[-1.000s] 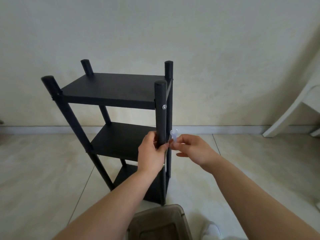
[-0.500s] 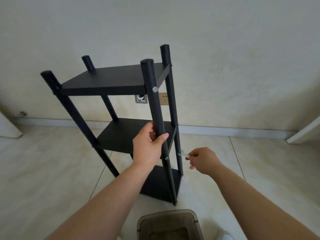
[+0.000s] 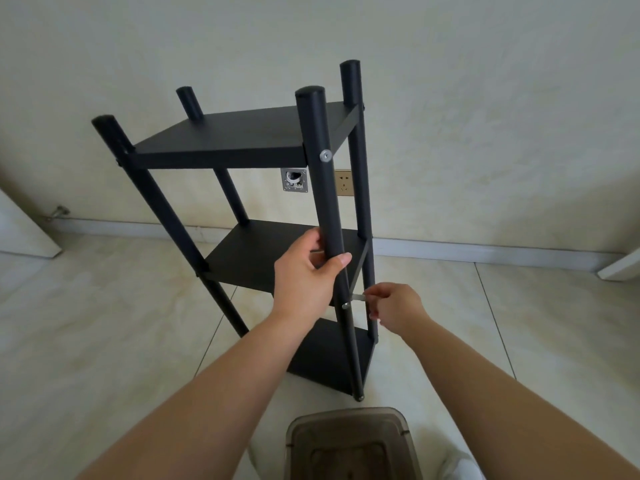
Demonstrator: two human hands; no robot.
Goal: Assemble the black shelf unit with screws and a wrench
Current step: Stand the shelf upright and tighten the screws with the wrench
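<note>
On the floor by the wall stands the shelf. Left hand grips its near post above the middle board; right hand pinches the wrench against a screw just below.

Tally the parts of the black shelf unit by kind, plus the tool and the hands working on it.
Posts: 4
Shelf boards: 3
Visible silver screws: 2
Wrench: 1
Hands: 2, the left hand and the right hand
Total: 12
</note>
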